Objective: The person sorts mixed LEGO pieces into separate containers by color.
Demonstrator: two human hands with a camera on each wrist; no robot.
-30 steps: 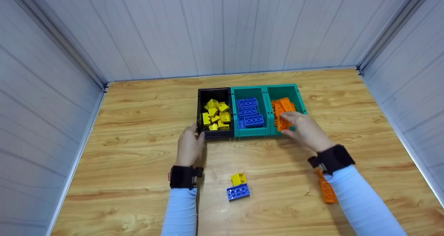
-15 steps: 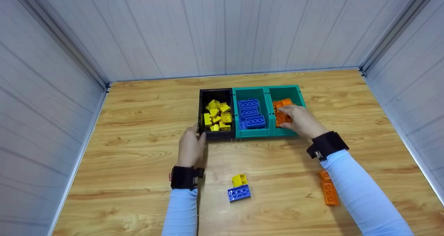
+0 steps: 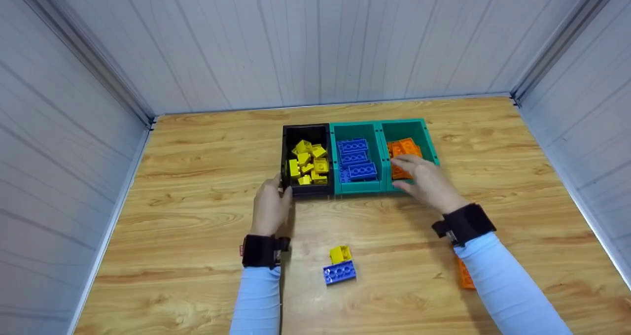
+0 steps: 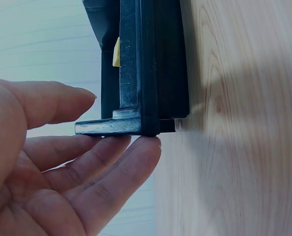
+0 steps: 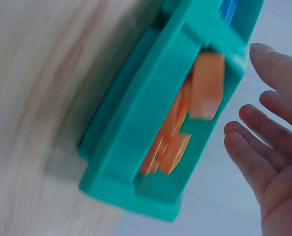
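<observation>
My left hand (image 3: pixel 269 208) is at the near left corner of the black bin (image 3: pixel 309 190). In the left wrist view its fingers (image 4: pixel 136 160) touch the bin's side edge, and the thumb stands apart above the rim. Yellow bricks (image 3: pixel 321 166) lie inside that bin. My right hand (image 3: pixel 430 181) hovers over the near part of the right green bin (image 3: pixel 415 128), fingers spread and holding nothing. Orange bricks (image 3: pixel 408 147) fill its bottom, partly hidden by the hand. In the right wrist view a blurred orange brick (image 5: pixel 207 86) is inside, near the divider.
Between them, the middle green bin (image 3: pixel 356 129) contains blue bricks (image 3: pixel 362 170). A yellow brick (image 3: pixel 339 254) and a blue brick (image 3: pixel 339 273) lie on the wooden table (image 3: pixel 197 217). More orange shows beside my right sleeve (image 3: pixel 508 281). Pale walls enclose the table's back and sides.
My right hand dips into the orange bricks, then draws back slightly toward me with its fingers spread. My right forearm now covers more of the orange bricks on the table. The left hand stays put.
</observation>
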